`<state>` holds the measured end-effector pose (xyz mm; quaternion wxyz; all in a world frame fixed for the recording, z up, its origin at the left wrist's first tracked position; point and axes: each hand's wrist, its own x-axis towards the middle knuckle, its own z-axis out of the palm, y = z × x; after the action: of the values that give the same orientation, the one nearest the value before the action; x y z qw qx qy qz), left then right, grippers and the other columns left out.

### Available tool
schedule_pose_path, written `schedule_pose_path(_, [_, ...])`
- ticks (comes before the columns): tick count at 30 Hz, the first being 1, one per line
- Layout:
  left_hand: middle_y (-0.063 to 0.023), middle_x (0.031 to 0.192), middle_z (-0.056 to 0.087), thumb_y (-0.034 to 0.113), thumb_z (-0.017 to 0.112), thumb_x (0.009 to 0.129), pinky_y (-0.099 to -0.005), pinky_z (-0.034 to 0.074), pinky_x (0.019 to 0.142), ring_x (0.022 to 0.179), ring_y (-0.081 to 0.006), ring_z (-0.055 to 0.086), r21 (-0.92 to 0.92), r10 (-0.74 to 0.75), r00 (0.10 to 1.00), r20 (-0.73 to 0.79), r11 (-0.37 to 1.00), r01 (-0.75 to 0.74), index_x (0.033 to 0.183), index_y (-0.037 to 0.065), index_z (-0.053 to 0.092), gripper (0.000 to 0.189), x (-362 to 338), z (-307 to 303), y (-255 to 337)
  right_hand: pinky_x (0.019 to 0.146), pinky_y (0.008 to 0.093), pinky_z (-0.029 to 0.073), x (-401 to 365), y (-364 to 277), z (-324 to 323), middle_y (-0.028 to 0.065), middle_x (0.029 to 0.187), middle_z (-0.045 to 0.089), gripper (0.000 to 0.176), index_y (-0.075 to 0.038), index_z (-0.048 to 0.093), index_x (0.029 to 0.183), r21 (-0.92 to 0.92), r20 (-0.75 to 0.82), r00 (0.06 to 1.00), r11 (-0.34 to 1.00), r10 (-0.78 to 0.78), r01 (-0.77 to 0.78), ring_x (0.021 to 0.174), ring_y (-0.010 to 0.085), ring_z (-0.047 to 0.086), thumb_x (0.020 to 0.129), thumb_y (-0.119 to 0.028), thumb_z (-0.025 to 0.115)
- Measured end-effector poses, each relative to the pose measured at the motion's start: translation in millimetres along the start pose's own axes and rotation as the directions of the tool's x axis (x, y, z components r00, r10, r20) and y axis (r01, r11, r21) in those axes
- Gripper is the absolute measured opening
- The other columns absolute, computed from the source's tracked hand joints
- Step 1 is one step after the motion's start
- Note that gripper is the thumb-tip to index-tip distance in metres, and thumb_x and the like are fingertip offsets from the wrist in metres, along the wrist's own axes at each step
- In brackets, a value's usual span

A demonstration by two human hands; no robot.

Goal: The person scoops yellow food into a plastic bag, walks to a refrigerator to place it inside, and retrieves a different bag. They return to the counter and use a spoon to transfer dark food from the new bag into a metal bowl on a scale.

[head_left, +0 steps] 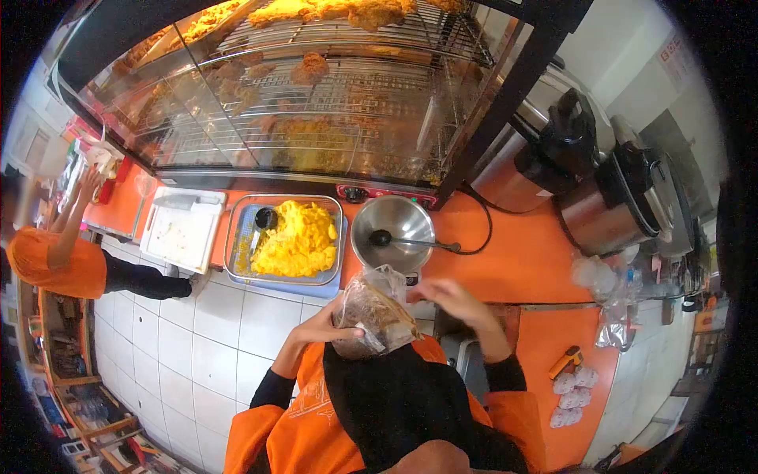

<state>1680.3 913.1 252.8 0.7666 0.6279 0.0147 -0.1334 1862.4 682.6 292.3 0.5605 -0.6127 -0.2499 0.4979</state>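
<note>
The left hand (317,325) has fingers clamped on the clear plastic, brown-filled bag (374,310) at eight o'clock; the right hand (452,299), near two o'clock, has fingers I cannot tell.

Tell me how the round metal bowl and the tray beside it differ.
The bowl is round, while the tray is rectangular with rounded corners. The bowl holds a dark-headed ladle; the tray holds a heap of yellow food and a small black container. Both sit in front of the heated-looking display cabinet.
</note>
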Motion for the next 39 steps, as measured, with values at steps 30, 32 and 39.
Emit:
schedule_pose_path(30, [-0.0056,0.119,0.051,0.025,0.055,0.089,-0.0284,0.036,0.093,0.108,-0.0129,0.046,-0.156,0.013,0.999,0.039,0.988,-0.007,0.131,0.002,0.034,0.052,0,17,-22,0.060,0.0216,0.041,-33,-57,35,-0.0011,0.072,0.051,0.013,-0.002,0.051,0.085,-0.344,-0.129,0.992,0.938,0.000,-0.045,0.066,0.0055,0.049,0.091,-0.014,0.050])
schedule_pose_path(32, [-0.0055,0.119,0.051,0.024,0.055,0.089,-0.0283,0.036,0.092,0.108,-0.0126,0.046,-0.156,0.045,0.998,0.039,0.987,-0.038,0.131,0.003,0.035,0.051,-1,18,-25,0.058,0.0212,0.041,-32,-59,35,-0.0012,0.075,0.052,0.011,-0.002,0.051,0.089,-0.128,-0.065,0.997,0.991,0.034,-0.042,0.067,0.0050,0.049,0.090,-0.012,0.052])
schedule_pose_path(39, [-0.0052,0.120,0.050,0.023,0.053,0.090,-0.0284,0.036,0.092,0.109,-0.0135,0.045,-0.051,0.031,0.997,0.068,0.998,-0.028,0.130,0.001,0.037,0.048,-4,18,-14,0.063,0.0236,0.045,-40,-76,26,-0.0005,0.078,0.056,0.019,-0.003,0.051,0.086,-0.138,0.091,0.994,0.989,0.060,-0.047,0.071,0.0076,0.053,0.081,-0.014,0.066])
